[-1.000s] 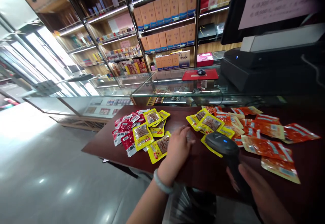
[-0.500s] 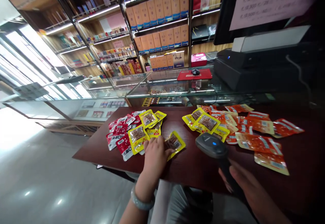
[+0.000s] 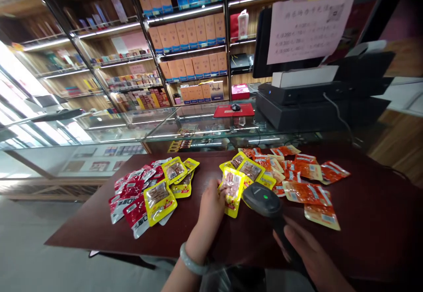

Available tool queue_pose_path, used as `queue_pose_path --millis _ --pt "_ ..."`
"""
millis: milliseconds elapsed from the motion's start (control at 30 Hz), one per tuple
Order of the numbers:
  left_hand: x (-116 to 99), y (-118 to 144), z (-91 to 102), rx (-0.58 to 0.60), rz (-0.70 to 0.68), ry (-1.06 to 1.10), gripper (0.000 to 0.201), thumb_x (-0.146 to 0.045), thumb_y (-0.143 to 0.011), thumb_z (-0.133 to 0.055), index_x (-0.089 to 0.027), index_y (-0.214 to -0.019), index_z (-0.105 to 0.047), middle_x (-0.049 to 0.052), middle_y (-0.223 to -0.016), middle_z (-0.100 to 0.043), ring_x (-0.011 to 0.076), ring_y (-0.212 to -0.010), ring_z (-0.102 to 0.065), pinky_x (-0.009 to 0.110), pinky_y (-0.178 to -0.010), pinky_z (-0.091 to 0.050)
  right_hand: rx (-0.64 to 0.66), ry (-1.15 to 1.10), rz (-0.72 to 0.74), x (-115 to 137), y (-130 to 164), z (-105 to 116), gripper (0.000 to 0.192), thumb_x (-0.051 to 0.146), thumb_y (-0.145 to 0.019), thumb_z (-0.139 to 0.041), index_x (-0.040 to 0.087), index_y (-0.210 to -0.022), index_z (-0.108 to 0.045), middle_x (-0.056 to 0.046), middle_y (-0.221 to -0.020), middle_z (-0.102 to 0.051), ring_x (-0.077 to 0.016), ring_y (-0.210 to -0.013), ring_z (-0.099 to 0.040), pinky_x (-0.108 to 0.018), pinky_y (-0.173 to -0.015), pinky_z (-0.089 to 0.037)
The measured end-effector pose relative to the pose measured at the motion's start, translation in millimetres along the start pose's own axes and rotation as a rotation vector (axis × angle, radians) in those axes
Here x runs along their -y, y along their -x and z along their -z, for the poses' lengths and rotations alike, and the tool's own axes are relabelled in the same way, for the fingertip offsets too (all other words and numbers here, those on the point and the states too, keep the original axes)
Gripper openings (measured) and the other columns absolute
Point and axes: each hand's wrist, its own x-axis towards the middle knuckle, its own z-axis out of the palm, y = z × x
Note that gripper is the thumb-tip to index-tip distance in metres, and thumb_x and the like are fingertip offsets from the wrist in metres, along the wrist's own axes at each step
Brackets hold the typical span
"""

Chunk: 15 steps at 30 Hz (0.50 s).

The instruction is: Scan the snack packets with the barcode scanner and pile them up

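Yellow snack packet (image 3: 231,190) stands tilted just above the dark wooden table (image 3: 363,221), pinched at its left edge by the left hand (image 3: 211,206); right hand (image 3: 309,252) is wrapped around the grip of a black barcode scanner (image 3: 262,197), its head just beside the packet; farther out lie yellow and red packets (image 3: 148,192) to the left, orange packets (image 3: 306,186) to the right; beyond, a glass counter (image 3: 198,126).

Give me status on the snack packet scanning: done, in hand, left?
Seemingly done: red and yellow packets piled at left. In hand: left hand holds one yellow packet up to the scanner gripped by the right hand. Left, probably: the orange and yellow pile at right.
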Motion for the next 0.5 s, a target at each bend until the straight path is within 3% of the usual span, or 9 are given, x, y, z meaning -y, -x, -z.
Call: queue_pose_path --millis 167,300,400,500 --pt "-22 -22 -30.1 0.041 -0.04 0.204 0.034 -0.016 -0.085 -0.053 -0.021 -0.118 -0.051 0.009 -0.108 -0.071 0.0219 -0.098 -0.067 0.031 -0.082 -0.048 0.009 -0.005 0.046 -6 -7 6 0.06 0.061 -0.075 -0.074 0.019 -0.119 -0.069 0.001 -0.065 -0.065 -0.015 -0.057 -0.055 -0.024 -0.051 -0.044" --pt "-43 -31 -52.1 0.039 -0.049 0.211 0.059 -0.007 -0.08 -0.053 -0.018 -0.137 -0.045 0.014 -0.122 -0.067 0.0239 -0.111 -0.064 0.035 -0.093 -0.049 0.006 0.091 0.052 -8 -10 11 0.059 0.066 -0.076 -0.07 0.02 -0.114 -0.07 -0.002 -0.07 -0.07 -0.0178 -0.061 -0.06 -0.027 -0.057 -0.051" --pt "-45 -26 -49.5 0.014 -0.194 0.022 0.069 -0.006 -0.076 -0.055 -0.013 -0.143 -0.042 0.018 -0.133 -0.06 0.0279 -0.123 -0.056 0.042 -0.106 -0.041 -0.025 0.141 0.013 -15 -14 20 0.06 0.068 -0.071 -0.072 0.021 -0.109 -0.071 -0.006 -0.082 -0.077 -0.0248 -0.074 -0.07 -0.033 -0.069 -0.059" --pt "-28 -14 -25.7 -0.036 -0.261 -0.12 0.058 -0.014 -0.08 -0.058 -0.015 -0.138 -0.051 0.015 -0.131 -0.062 0.0289 -0.122 -0.055 0.044 -0.108 -0.039 -0.056 0.15 0.046 -25 -21 30 0.06 0.067 -0.067 -0.076 0.023 -0.106 -0.074 -0.011 -0.097 -0.081 -0.0336 -0.091 -0.074 -0.038 -0.073 -0.062"
